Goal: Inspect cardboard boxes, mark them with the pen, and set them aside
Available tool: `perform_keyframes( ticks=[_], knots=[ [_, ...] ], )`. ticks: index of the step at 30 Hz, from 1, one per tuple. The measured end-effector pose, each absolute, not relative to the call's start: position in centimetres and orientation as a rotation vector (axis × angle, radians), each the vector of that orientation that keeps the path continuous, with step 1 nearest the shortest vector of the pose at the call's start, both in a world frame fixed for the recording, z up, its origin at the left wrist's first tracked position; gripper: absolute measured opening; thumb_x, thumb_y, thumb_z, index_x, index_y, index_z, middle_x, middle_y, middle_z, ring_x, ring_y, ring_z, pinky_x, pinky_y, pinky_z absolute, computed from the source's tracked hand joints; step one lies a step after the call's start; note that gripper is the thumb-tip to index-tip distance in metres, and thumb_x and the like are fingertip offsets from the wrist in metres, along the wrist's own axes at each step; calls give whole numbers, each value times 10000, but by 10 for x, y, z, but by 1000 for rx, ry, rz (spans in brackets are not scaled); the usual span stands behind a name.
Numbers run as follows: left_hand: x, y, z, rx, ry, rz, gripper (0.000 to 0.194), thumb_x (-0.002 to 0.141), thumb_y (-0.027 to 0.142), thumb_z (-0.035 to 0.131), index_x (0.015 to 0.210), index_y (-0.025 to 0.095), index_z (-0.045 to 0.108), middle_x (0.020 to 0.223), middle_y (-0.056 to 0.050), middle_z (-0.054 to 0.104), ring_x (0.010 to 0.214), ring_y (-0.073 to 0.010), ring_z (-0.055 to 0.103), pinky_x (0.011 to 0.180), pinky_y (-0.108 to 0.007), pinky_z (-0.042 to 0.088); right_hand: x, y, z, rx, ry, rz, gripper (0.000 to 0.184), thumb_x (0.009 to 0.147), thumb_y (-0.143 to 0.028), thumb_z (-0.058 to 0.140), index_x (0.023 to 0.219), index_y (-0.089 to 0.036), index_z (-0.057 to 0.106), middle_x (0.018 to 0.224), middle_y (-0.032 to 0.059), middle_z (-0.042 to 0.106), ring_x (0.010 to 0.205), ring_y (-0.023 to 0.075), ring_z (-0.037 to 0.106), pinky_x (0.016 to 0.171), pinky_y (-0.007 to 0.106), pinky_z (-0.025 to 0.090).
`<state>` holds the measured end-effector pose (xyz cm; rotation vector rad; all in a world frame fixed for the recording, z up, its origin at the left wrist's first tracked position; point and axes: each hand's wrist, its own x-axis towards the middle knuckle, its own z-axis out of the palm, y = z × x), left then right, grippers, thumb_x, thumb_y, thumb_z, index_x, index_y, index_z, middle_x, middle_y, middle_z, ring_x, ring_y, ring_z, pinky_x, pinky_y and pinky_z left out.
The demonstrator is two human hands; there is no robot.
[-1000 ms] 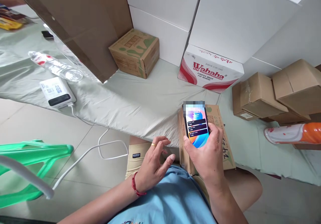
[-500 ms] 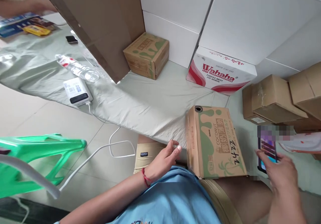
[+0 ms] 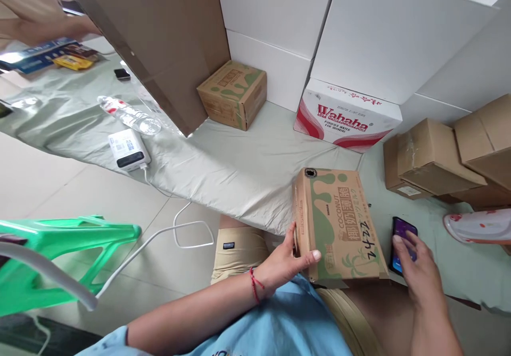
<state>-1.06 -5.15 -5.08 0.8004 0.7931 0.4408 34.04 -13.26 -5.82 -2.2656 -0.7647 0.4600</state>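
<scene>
A brown and green coconut carton (image 3: 331,228), hand-marked 2422, stands tilted at the table edge against my lap. My left hand (image 3: 281,263), with a red string bracelet, is on its left edge, the thumb on the printed face and the fingers along the side. Right of the carton, a smartphone (image 3: 406,228) with a lit screen lies on the cloth. Above it is my right hand (image 3: 421,268), its thumb and fingers apart over the screen, not wrapped round the phone.
A Wahaha water box (image 3: 347,116) and a smaller green-printed carton (image 3: 231,95) stand at the back. Brown boxes (image 3: 435,156) are stacked right. A power bank (image 3: 128,149), its cable and a plastic bottle (image 3: 131,115) lie left. A green stool (image 3: 72,255) stands below.
My left hand has moved right onto the carton's edge. My right hand has brought the phone left and down onto the table beside the carton, and its fingers have loosened.
</scene>
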Motion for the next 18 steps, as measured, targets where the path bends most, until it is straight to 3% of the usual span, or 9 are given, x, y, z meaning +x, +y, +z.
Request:
perform_keyframes(
  ticks=[2,4,8,12,18],
  knots=[
    [-5,-54,-49,764,804,492,1512,694,798,915,1781,159,81,1712,-269,489,1638,-426,444,1307,-617,444,305,-127,-45,-1879,-643,801,921,834,-874,697,1528,-273,626,1605,159,635,1515,390,597,1229,575,521],
    [-2,-55,-47,746,840,538,1431,704,728,930,1762,162,150,1687,-254,519,1613,-428,471,1309,-615,441,273,-123,-35,-1701,-592,1004,852,859,-804,755,1530,-290,648,1571,135,679,1503,378,614,1188,551,567],
    [-9,-53,-46,700,852,558,1252,748,613,896,1719,174,239,1546,-208,645,1457,-392,624,1231,-562,523,241,-122,-29,-1578,-615,1152,815,883,-712,810,1559,-288,642,1550,120,704,1526,376,598,1213,540,556],
    [-23,-54,-49,757,840,571,1131,827,609,797,1715,180,243,1403,-172,711,1330,-357,691,1138,-534,583,235,-138,-32,-1513,-471,1220,852,919,-769,732,1609,-293,579,1528,125,720,1481,378,643,1182,587,573],
    [-16,-53,-48,974,852,635,1219,821,640,786,1741,181,133,1510,-201,630,1396,-372,657,1189,-541,566,215,-169,-48,-1426,-306,1246,917,914,-901,602,1629,-329,568,1424,132,777,1349,399,730,1108,631,610]
  ],
)
